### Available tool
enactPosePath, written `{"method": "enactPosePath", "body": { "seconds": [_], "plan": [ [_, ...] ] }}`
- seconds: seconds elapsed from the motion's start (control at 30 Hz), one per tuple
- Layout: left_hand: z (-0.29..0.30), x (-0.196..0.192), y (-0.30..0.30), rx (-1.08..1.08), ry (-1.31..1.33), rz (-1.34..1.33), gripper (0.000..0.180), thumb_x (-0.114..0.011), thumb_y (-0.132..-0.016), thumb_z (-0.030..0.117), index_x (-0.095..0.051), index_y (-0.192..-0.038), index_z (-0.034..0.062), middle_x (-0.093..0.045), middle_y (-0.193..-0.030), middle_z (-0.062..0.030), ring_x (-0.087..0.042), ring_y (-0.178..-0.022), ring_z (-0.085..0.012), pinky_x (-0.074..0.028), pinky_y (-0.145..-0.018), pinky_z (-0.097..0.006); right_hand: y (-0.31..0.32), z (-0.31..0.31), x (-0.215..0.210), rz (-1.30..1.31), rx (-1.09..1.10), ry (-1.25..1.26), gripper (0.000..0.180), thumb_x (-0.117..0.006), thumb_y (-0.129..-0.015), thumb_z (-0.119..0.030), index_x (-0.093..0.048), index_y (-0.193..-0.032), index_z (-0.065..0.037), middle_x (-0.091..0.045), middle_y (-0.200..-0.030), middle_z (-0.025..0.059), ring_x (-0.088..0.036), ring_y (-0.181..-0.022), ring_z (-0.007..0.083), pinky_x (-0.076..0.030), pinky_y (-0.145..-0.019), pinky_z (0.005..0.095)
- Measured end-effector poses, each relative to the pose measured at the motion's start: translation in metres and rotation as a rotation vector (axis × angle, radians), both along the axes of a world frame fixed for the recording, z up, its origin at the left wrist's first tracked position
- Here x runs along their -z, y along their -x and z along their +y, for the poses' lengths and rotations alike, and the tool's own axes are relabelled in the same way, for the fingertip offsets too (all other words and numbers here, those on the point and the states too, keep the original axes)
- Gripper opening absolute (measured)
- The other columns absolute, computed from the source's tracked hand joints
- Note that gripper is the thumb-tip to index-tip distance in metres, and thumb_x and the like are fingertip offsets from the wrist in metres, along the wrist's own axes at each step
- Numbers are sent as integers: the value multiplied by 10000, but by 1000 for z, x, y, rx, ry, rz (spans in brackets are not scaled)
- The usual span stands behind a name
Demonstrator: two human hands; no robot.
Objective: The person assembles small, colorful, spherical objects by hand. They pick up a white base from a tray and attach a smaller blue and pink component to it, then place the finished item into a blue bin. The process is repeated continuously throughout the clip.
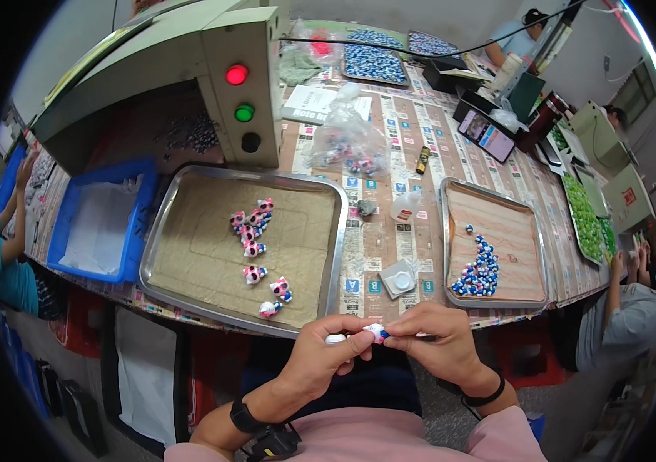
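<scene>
Just in front of my body, both hands hold one small white and blue toy figure [376, 333] between their fingertips. My left hand [328, 348] is closed around its white part, and another white piece [335, 339] shows between those fingers. With thumb and fingers, my right hand [439, 339] pinches the blue end. Beyond my left hand lies a metal tray [189, 246] with several toy figures [251, 227], white-headed with pink and dark marks and blue bodies. A smaller tray [493, 204] past my right hand carries a heap of blue and white parts [478, 269].
Between the trays are a small grey-white block [398, 279], a clear bottle [406, 206] and a plastic bag of figures [351, 142]. At the left stand a blue bin [139, 231] and a machine [239, 46] with lit buttons. A phone [485, 135] leans farther right. People sit around the table.
</scene>
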State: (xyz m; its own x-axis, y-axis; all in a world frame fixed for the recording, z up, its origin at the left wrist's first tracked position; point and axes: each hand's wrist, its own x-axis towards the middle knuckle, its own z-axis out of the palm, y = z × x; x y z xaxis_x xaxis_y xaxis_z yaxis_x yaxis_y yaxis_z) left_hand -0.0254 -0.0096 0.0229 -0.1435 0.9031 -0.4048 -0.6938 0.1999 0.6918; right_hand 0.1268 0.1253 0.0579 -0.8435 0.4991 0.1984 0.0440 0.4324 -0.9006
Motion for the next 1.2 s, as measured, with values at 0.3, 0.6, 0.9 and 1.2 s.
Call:
{"method": "enactPosePath", "body": {
  "seconds": [0.3, 0.6, 0.9, 1.2],
  "plan": [
    [-3, -2, 47, -132, -39, 791, 168, -692, -838, 95, -680, -972, -4, -665, -800, -70, -610, -684, -106, -457, -532, -231, -4, 47, -2, -37, 204, -433, 239, -694, -781, -23, -680, -1019, -28, -672, -939, 124, -652, -810, 228, -520, -681, 305],
    [7, -10, 79, -46, 52, 1701, 215, -719, -723, 46, -661, -925, 2, -620, -834, -145, -616, -771, -328, -487, -701, -368, -42, 190, 43, -407, 348, -724, 215, -653, -764, -64, -676, -974, -22, -644, -949, 155, -588, -920, 341, -479, -812, 407],
    [-3, -22, 86, -158, 116, 633, 162, -671, -732, -36, -563, -836, 22, -589, -864, -76, -598, -766, -176, -472, -602, -251, -31, 185, 36, -403, 379, -429, 185, -642, -803, -61, -688, -976, -15, -671, -897, 121, -631, -777, 233, -504, -729, 331],
    [-15, -13, 50, -189, -27, -526, 261, -563, -856, 43, -534, -1112, 8, -561, -1027, -146, -528, -723, -144, -407, -443, -186, -25, 79, 11, -276, 223, 262, 191, -685, -825, -43, -684, -1009, 9, -660, -888, 11, -586, -778, 40, -471, -649, 190]
  ]
}}
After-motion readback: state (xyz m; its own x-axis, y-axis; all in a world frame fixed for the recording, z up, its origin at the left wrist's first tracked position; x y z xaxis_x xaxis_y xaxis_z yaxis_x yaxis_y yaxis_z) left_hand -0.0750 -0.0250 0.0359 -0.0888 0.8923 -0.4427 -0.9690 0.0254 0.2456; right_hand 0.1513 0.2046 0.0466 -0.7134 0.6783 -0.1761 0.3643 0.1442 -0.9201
